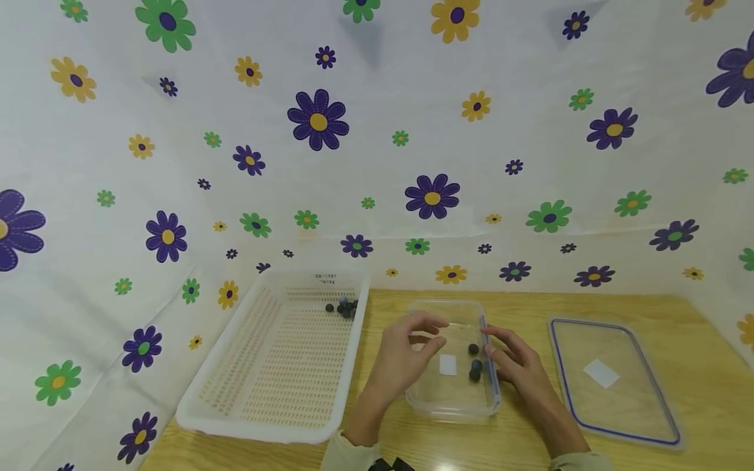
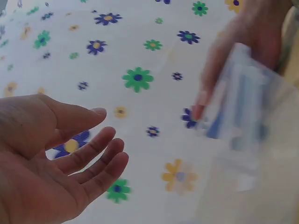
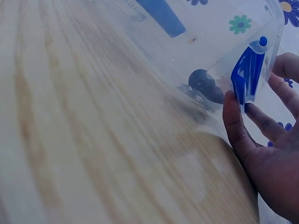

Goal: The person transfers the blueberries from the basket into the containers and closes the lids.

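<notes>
"What's biggest?"

"A flower-printed cloth (image 1: 365, 170), hanging behind the wood-grain tabletop (image 1: 524, 314)."

"And on that?"

"A white basket (image 1: 265, 428) at the left, reaching the far edge. Toward the right edge lies a flat clear lid (image 1: 624, 392) with a blue rim strip. Between them, around the middle, sits the clear container (image 1: 450, 411), its top uncovered."

"The hands?"

"The left hand (image 1: 397, 356) is over the container's left part, thumb and fingers apart, holding nothing. The right hand (image 1: 521, 366) pinches the flap on the container's right side, thumb on one face, fingertips opposite."

"Anything smaller?"

"White square labels, one showing at the container (image 1: 448, 364), one at the lid (image 1: 601, 373). Smallest, the dark balls: three inside the container (image 1: 474, 349), along its right wall, and a cluster in the basket's far right corner (image 1: 346, 313)."
</notes>
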`<state>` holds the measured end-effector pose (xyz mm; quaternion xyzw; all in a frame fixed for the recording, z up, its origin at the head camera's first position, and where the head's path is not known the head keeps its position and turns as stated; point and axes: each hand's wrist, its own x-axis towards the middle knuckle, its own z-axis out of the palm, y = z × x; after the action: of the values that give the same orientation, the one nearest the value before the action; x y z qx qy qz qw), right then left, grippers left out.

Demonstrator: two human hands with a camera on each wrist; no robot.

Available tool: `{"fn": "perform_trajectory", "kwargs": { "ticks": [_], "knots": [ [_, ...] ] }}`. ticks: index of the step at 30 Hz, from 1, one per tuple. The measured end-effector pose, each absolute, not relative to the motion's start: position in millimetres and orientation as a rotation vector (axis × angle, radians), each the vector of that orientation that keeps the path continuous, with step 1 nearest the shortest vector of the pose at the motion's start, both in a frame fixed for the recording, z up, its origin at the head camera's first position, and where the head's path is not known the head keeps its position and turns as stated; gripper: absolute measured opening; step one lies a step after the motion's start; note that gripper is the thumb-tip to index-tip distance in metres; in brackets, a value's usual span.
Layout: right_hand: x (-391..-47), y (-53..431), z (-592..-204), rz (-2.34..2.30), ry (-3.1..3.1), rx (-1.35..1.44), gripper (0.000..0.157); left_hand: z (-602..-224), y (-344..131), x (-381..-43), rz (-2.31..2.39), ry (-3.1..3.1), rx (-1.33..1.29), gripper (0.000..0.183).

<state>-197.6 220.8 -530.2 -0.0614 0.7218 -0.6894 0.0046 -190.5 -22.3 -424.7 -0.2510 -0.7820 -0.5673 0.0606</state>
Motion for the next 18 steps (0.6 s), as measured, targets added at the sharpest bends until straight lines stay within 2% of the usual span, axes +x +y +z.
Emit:
{"fn": "perform_trajectory", "kwargs": {
  "ticks": [8, 12, 18],
  "knots": [
    [-196, 220, -529, -2.173, 2.254, -0.223, 0.048, -366, -58, -201, -1.627, -2.324, -0.741, 0.018],
    [-197, 222, -529, -2.177, 2.256, -0.22, 0.047, -362, -86, -217, -1.655, -2.309, -0.628, 0.017],
    [-198, 221, -528, -2.157, 2.264, -0.193, 0.048, -378, -134, -261, -1.666, -2.281, -0.236, 0.022]
  ]
}}
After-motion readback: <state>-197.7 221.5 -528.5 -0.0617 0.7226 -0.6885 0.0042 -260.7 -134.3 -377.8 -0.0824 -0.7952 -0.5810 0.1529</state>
